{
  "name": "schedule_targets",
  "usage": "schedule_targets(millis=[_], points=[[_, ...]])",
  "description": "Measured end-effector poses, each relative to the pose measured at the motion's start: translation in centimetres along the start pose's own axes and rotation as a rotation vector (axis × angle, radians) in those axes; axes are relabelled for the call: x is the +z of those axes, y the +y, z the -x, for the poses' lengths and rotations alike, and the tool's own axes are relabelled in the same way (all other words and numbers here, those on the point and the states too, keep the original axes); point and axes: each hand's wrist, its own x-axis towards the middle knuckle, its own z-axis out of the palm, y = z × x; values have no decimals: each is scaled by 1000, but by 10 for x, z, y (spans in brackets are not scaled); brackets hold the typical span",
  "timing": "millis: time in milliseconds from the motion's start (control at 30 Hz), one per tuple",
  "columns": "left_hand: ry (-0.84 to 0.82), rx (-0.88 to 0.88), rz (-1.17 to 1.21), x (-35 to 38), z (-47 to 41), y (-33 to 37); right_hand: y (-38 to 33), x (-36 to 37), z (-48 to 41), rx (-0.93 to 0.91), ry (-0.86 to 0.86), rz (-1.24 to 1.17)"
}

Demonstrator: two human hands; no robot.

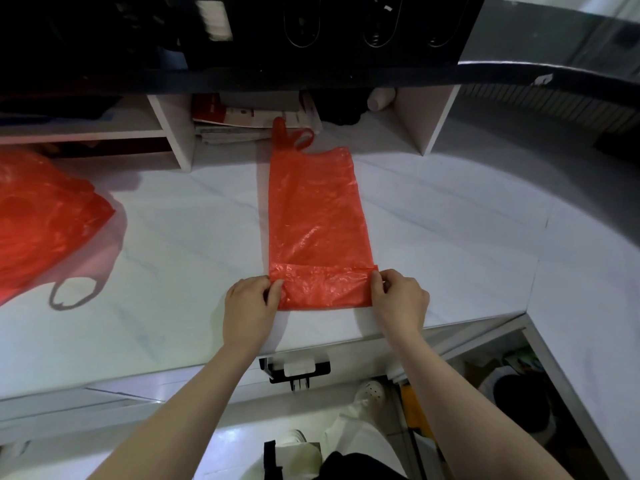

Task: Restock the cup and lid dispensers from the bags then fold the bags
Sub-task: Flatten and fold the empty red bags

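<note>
The fingertips point(277, 285) of the left hand point(250, 306) pinch one corner of a turned-up flap, and the fingers point(378, 280) of the right hand point(398, 299) are curled round the opposite corner; both hands grasp the near end of a thin, translucent red plastic carrier bag point(311, 216), which lies flattened into a long narrow strip. The flap point(322, 289) is a first short fold, laid back over the strip and lying close to the front edge of the white, faintly veined marble-look counter point(450, 220); the rest of the strip runs straight away from the person, its two loop handles point(294, 136) reaching the foot of a white open shelf unit point(173, 133) stuffed with papers point(242, 119).

Well apart to the left sits a second red plastic bag point(45, 216), puffed and crumpled, one handle loop hanging toward the counter; whether anything remains inside it cannot be told. No cups, lids or dispensers can be made out clearly.

By my reading the restocking from this bag is done, since it lies empty and flat; its folding has only just begun, with most of its length to be turned over; the bag at the left looks unfolded and is left to do.
</note>
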Motion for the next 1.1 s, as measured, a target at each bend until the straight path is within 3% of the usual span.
schedule_targets(millis=[700, 867, 933, 1000, 1067, 1100], points=[[56, -17, -125, -5, 4, 3, -1, 4, 1, 7, -5, 60], [90, -93, 22, -9, 5, 10, -2, 5, 0, -16, 17, 78], [127, 35, 3, -9, 9, 14, -4, 6, -1, -34, 24, 90], [79, 319, -150, -4, 12, 21, -6, 8, -2, -63, 36, 108], [-88, 550, -298, 5, 14, 28, -7, 9, -3, -94, 46, 121], [-191, 579, -375, 8, 14, 31, -7, 9, -3, -104, 47, 126]])
